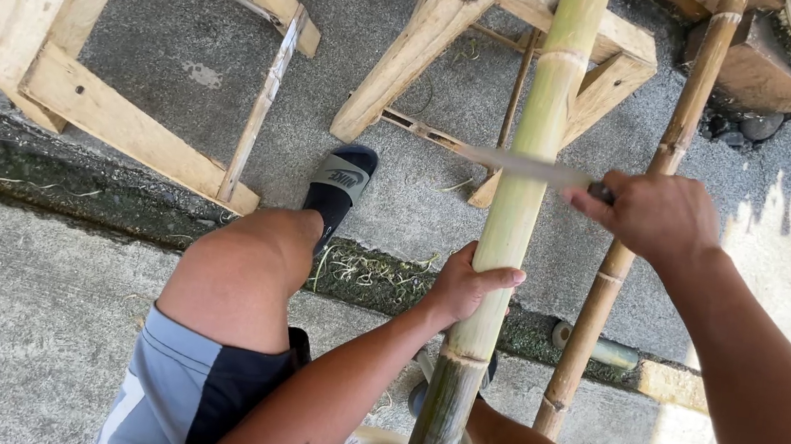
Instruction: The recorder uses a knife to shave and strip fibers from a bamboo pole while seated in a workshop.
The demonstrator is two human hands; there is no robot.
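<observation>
Two bamboo poles run up the view. Thick pole: round, jointed, pale yellow-green where the skin looks scraped, darker green below the node nearest the camera. Left hand wrapped around it just above that node, fingers closed on the far side, thumb on the near side; firm hold. Right hand clenched around the handle of a knife; the long, flat, dull grey blade lies across the thick pole, above the left-hand grip, edge against the surface. Blade slightly blurred.

Thin pole: tan-brown, dry-looking, knobby nodes, just right of the gripped pole, passing under the right hand.

Beyond the grip: rough-sawn wooden trestle carrying the thick pole's upper end; a second wooden frame well to the left. Bare knee and a foot in a dark slide sandal left of the grip. Ground is coarse grey concrete with a mossy seam.
</observation>
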